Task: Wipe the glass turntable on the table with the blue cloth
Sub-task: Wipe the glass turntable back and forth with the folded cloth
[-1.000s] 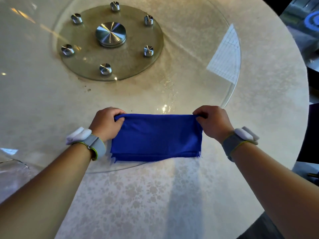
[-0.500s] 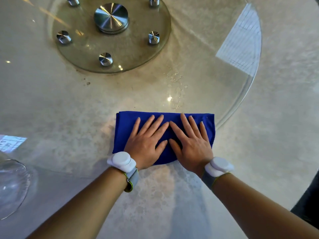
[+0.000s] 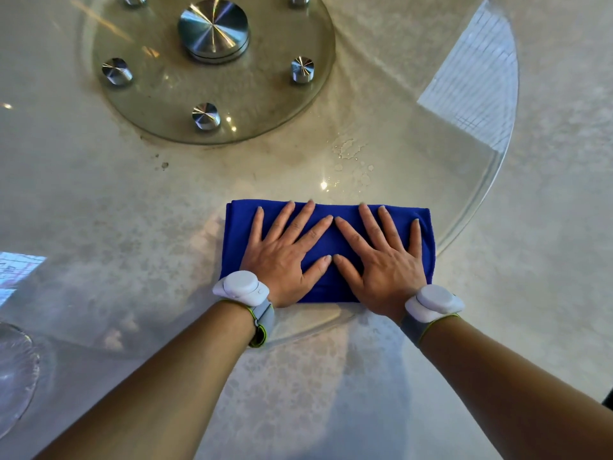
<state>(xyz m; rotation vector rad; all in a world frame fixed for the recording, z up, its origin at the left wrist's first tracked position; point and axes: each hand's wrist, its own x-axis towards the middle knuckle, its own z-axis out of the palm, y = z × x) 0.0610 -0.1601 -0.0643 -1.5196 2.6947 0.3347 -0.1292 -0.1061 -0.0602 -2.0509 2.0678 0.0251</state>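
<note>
The folded blue cloth [image 3: 237,234] lies flat on the near part of the clear glass turntable [image 3: 99,210], close to its front rim. My left hand [image 3: 282,260] and my right hand [image 3: 381,263] rest palm down on the cloth side by side. Their fingers are spread and point away from me, and the thumbs almost touch. Neither hand grips the cloth. Just beyond the cloth, water drops [image 3: 348,151] and smears sit on the glass.
The turntable's metal hub [image 3: 213,28] and round glass base [image 3: 265,94] with several metal studs lie further back. The cream patterned table [image 3: 547,260] extends to the right and in front. A clear glass dish [image 3: 13,376] sits at the lower left edge.
A second ago both hands pinched the cloth's far corners. They then let go and laid themselves flat on top. Since half a second ago they have barely moved.
</note>
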